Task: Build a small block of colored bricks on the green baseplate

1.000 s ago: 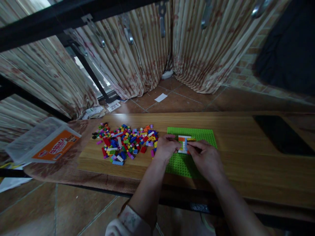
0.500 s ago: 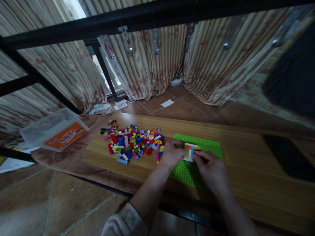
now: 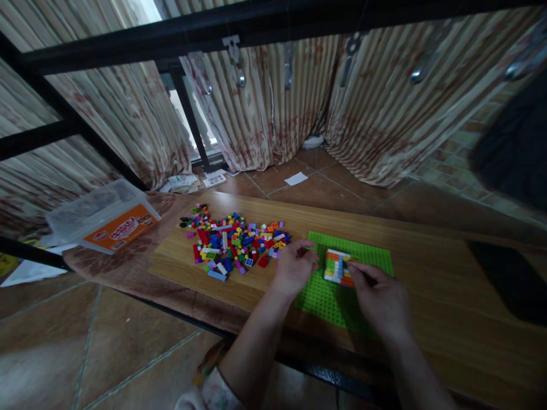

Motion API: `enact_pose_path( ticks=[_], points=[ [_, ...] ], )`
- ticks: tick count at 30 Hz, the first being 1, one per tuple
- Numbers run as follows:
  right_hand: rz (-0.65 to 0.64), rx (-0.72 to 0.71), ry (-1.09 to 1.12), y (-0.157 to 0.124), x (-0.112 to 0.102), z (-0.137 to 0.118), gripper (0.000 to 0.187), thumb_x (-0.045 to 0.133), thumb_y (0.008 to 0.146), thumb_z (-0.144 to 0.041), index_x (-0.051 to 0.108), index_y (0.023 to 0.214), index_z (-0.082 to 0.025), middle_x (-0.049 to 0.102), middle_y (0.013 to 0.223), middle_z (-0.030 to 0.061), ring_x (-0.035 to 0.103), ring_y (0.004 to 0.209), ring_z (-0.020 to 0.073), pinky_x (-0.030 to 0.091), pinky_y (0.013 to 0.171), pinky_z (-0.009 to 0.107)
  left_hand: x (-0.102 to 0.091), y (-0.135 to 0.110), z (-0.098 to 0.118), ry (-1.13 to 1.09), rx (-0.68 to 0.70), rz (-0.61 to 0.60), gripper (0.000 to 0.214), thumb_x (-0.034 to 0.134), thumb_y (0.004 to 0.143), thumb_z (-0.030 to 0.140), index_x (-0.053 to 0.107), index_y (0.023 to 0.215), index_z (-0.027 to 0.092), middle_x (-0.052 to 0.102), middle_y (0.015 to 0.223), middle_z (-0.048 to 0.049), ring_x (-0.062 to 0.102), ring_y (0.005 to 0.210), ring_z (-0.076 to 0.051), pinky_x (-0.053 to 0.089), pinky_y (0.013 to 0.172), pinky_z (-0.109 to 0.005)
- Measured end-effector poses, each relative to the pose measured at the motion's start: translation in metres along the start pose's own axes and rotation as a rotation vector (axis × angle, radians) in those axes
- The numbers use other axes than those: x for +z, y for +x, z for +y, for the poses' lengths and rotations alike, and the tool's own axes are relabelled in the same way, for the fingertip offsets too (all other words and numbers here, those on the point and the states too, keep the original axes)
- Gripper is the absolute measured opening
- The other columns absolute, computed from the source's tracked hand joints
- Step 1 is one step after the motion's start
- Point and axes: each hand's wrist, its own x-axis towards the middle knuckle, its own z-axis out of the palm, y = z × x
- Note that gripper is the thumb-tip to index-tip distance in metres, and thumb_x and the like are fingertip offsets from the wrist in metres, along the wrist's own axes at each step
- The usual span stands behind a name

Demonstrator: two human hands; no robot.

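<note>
Resting on the green baseplate (image 3: pixel 320 304), the multicol. brick panel (image 3: pixel 337 266) is touched at its R edge by the R hand (image 3: pixel 381 293), thumb + forefinger nearly together; whether a pc. is gripped can't be told. L hand (image 3: pixel 294 266), half-open, empty, is held over the baseplate's L edge.

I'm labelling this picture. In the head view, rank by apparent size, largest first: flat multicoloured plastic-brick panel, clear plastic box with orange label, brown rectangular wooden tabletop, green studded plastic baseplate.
1. Wooden tabletop
2. Baseplate and plastic box: too alike to rank
3. Brick panel
</note>
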Motion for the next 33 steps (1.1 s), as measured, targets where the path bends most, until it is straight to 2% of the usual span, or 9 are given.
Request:
enact_pose_path(
  ticks=[4,8,11,15,18,24,29,33],
  points=[
    [0.096,0.02,0.035,0.001,-0.004,-0.001,0.035,0.056,0.082,-0.048,0.075,0.089,-0.02,0.075,0.091,0.009,0.07,0.083,0.0258,0.054,0.076,0.038,-0.014,0.0,-0.001,0.135,0.119,-0.011,0.018,0.056,0.078,0.014,0.067,0.091,0.016,0.06,0.066,0.0025,0.056,0.056,-0.009,0.044,0.054,-0.018],
    [0.143,0.078,0.093,0.002,-0.008,-0.005,0.032,0.058,0.082,-0.047,0.074,0.089,-0.021,0.075,0.092,0.0077,0.07,0.086,0.0251,0.054,0.078,0.036,-0.042,0.003,0.003,0.393,0.297,0.047,0.02,0.054,0.076,0.009,0.07,0.084,0.017,0.068,0.075,-0.0013,0.063,0.073,-0.014,0.048,0.066,-0.022],
    [0.13,0.095,0.11,0.001,-0.008,-0.008,0.03,0.058,0.082,-0.046,0.074,0.089,-0.021,0.075,0.094,0.0072,0.07,0.089,0.0254,0.054,0.08,0.037,-0.063,0.005,0.007,0.563,0.33,0.096,0.023,0.056,0.073,0.005,0.072,0.083,0.018,0.072,0.08,-0.0032,0.066,0.076,-0.016,0.049,0.071,-0.024],
    [0.116,0.102,0.108,0.001,-0.006,-0.01,0.029,0.058,0.082,-0.045,0.074,0.089,-0.022,0.075,0.096,0.0064,0.069,0.092,0.0254,0.053,0.085,0.038,-0.081,0.007,0.007,0.712,0.341,0.045,0.022,0.059,0.072,0.005,0.074,0.081,0.018,0.073,0.08,-0.004,0.067,0.076,-0.018,0.051,0.072,-0.026],
    [0.116,0.115,0.118,0.001,-0.005,-0.01,0.028,0.059,0.081,-0.045,0.074,0.09,-0.022,0.075,0.095,0.006,0.069,0.092,0.0254,0.053,0.085,0.038,-0.088,0.007,0.008,0.734,0.355,0.018,0.026,0.056,0.071,0.001,0.074,0.08,0.018,0.074,0.079,-0.0042,0.067,0.075,-0.018,0.051,0.072,-0.026],
    [0.111,0.11,0.131,0.001,-0.001,-0.01,0.029,0.059,0.081,-0.046,0.074,0.089,-0.022,0.075,0.094,0.0055,0.07,0.089,0.0246,0.054,0.082,0.037,-0.094,0.001,0.019,0.78,0.3,0.049,0.026,0.058,0.071,0.001,0.075,0.081,0.018,0.075,0.082,-0.0051,0.068,0.076,-0.019,0.05,0.068,-0.025],
    [0.113,0.109,0.112,0.001,0.002,-0.015,0.029,0.059,0.08,-0.045,0.074,0.089,-0.022,0.075,0.093,0.0049,0.07,0.085,0.0236,0.055,0.079,0.036,-0.095,-0.002,0.022,0.807,0.281,-0.011,0.025,0.059,0.071,0.003,0.076,0.08,0.018,0.075,0.08,-0.004,0.067,0.073,-0.018,0.049,0.07,-0.024],
    [0.103,0.11,0.122,0.001,0.005,-0.017,0.03,0.059,0.08,-0.046,0.075,0.089,-0.022,0.075,0.091,0.0046,0.07,0.084,0.0231,0.055,0.078,0.035,-0.102,-0.001,0.024,0.842,0.284,0.083,0.024,0.059,0.071,0.005,0.076,0.082,0.018,0.072,0.073,-0.0025,0.063,0.067,-0.016,0.046,0.063,-0.023]
  ],
)
